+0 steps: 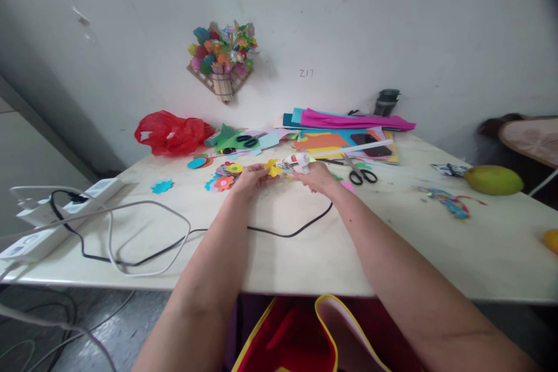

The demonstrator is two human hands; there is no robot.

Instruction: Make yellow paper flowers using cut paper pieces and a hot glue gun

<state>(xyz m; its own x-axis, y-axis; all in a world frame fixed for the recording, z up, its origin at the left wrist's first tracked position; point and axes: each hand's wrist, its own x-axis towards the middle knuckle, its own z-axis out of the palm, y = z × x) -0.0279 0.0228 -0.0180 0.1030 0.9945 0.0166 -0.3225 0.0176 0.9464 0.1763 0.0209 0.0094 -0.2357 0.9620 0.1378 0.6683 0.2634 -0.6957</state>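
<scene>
My left hand (253, 180) pinches a yellow paper flower (273, 168) by its left edge, just above the table. A white hot glue gun (293, 161) is gripped in my right hand (317, 179), its nozzle pointing left at the flower. Whether the nozzle touches the paper I cannot make out. A long glue stick (349, 150) sticks out of the gun's back, and its black cord (288, 235) runs left across the table. Left of my left hand lies a cluster of layered paper flowers (224, 182), with a single blue paper flower (162, 186) farther left.
Black-handled scissors (361, 176) lie right of my right hand. Coloured paper sheets (322, 140) and a phone (370, 144) are behind. A power strip (65, 215) with looping cables occupies the left, a red plastic bag (172, 132) the back left. A green-yellow fruit (492, 179) rests at right.
</scene>
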